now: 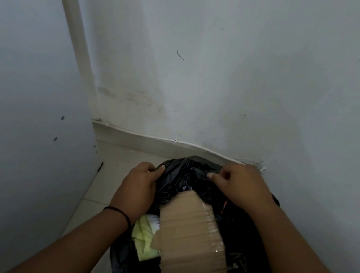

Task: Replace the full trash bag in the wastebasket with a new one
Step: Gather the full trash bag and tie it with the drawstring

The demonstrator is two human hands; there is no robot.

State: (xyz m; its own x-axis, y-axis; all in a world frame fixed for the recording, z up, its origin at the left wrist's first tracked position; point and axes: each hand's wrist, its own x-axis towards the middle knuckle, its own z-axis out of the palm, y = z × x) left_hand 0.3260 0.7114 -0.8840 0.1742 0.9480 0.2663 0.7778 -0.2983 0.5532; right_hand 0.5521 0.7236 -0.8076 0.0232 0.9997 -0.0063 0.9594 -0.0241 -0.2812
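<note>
Your left hand [138, 187] and right hand [237, 185] each pinch the far edge of the black trash bag [190, 179], fingers curled into the film. The bag sits in the room corner, low against the wall; the wastebasket itself is hidden beneath it. Gather the rim evenly toward the centre before lifting. A corrugated cardboard piece [195, 247] protrudes above the opening and obstructs closure: press it down first. Yellow-green material [144, 236] lies beside it. A white cable [173, 140] runs along the wall base just behind.
</note>
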